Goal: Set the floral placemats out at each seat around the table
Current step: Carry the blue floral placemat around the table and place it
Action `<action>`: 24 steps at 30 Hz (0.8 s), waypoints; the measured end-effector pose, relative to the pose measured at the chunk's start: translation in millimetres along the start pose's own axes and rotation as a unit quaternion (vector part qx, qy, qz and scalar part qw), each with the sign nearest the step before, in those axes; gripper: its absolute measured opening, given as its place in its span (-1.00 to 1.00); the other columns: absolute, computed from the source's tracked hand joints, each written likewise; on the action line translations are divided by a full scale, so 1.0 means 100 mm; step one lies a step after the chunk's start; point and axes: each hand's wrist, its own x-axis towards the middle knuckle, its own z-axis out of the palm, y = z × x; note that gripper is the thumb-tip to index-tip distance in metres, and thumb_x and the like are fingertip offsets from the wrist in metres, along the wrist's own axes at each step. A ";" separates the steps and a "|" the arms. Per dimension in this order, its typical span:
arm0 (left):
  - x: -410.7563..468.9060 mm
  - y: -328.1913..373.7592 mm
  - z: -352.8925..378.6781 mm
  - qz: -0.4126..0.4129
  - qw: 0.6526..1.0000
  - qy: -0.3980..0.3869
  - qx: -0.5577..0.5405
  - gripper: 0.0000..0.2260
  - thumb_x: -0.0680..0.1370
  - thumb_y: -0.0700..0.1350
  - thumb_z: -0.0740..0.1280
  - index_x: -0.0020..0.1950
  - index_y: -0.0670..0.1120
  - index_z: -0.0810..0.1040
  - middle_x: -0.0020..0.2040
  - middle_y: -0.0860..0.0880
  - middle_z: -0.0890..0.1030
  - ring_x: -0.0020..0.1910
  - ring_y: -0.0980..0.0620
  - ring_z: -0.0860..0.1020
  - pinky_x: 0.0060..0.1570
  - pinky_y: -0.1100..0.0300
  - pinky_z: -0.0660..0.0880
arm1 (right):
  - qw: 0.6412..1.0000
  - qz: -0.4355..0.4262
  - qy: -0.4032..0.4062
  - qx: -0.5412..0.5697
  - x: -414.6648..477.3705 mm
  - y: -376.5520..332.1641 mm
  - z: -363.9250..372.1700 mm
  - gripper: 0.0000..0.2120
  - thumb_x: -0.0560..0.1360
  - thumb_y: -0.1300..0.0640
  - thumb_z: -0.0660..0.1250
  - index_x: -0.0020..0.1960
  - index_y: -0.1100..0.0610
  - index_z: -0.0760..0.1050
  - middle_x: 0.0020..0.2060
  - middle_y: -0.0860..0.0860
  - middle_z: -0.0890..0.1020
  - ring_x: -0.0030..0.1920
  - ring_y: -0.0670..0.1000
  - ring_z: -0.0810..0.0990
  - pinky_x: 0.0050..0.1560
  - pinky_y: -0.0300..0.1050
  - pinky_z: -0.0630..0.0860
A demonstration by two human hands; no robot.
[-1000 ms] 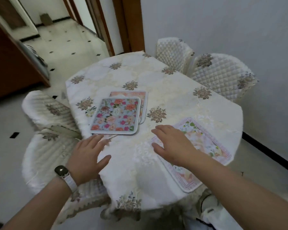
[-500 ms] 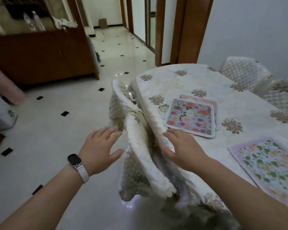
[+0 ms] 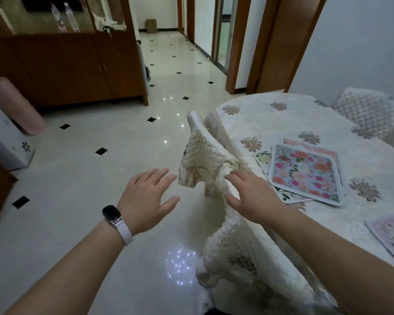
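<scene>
Placemat stack (image 3: pixel 305 172) flat, long axis toward the wall; both hands (image 3: pixel 146 198) (image 3: pixel 253 196) spread, empty.

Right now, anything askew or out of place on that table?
Yes. The floral placemats still sit in a fanned, overlapping stack near the cream tablecloth's left edge, not at seats. One pale leaf-print placemat lies alone at the near edge. Both hands are empty: right hand on a quilted chair cover, left hand in the air.

Blue rose-patterned placemat (image 3: pixel 305 172); cream tablecloth (image 3: pixel 293 119) with brown floral medallions.
</scene>
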 end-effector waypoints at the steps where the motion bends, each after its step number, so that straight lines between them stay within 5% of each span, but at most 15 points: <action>1: 0.08 -0.09 0.03 0.001 1.000 0.000 0.000 -0.51 0.50 0.25 0.12 0.32 0.04 0.45 0.35 0.01 0.49 0.33 -0.08 0.43 0.27 -0.05 0.33 | 1.000 0.003 0.000 0.005 0.13 0.01 0.04 -0.52 0.55 -0.13 0.17 0.41 0.03 0.34 0.36 -0.02 0.42 0.32 0.05 0.38 0.26 -0.02 0.36; 9: 1.20 -0.82 0.33 0.014 0.999 -0.039 0.005 -0.56 0.52 0.21 0.10 0.30 0.05 0.48 0.31 0.04 0.52 0.30 -0.02 0.45 0.25 -0.02 0.34 | 0.996 0.045 0.010 0.073 1.41 0.32 0.46 -0.58 0.54 -0.10 0.19 0.31 0.10 0.44 0.31 0.01 0.46 0.29 0.09 0.40 0.24 0.07 0.40; 14: 2.13 -0.90 0.42 0.073 0.996 -0.049 -0.014 -0.58 0.54 0.19 0.11 0.31 0.06 0.47 0.31 0.06 0.52 0.29 0.00 0.44 0.25 0.00 0.34 | 0.991 0.090 0.001 0.095 1.99 0.65 0.49 -0.47 0.51 -0.20 0.08 0.39 0.03 0.39 0.36 0.00 0.43 0.33 0.07 0.39 0.28 0.05 0.38; 24: 3.61 -0.83 0.75 0.211 0.974 -0.062 -0.048 -0.60 0.54 0.15 0.13 0.31 0.07 0.47 0.34 0.06 0.50 0.32 0.01 0.42 0.26 0.04 0.29 | 0.983 0.175 0.053 0.033 2.35 1.15 0.22 -0.60 0.50 -0.10 0.19 0.23 0.08 0.51 0.20 0.06 0.56 0.20 0.14 0.51 0.13 0.08 0.50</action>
